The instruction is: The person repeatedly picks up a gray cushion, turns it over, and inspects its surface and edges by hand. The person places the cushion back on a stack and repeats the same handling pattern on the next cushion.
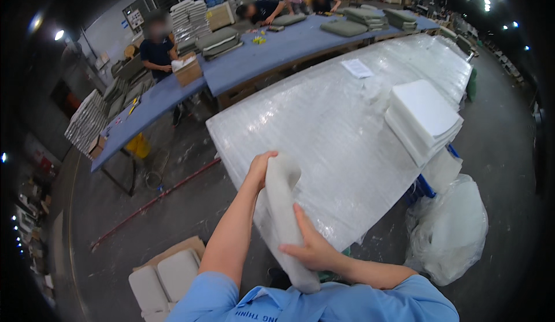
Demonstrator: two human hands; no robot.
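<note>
Grey workshop floor (511,166) | blue table (277,50) beyond | plastic-wrapped table (324,143), white foam stack (425,111) at its right edge | pale pad (282,206) aslant over its near edge | left hand (261,169) curled round pad's far end, right hand (315,247) clasping its side

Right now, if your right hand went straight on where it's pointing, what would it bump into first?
The long pale padded piece: my right hand already seems to touch it, though exactly how deep the fingers reach is hard to tell.
</note>
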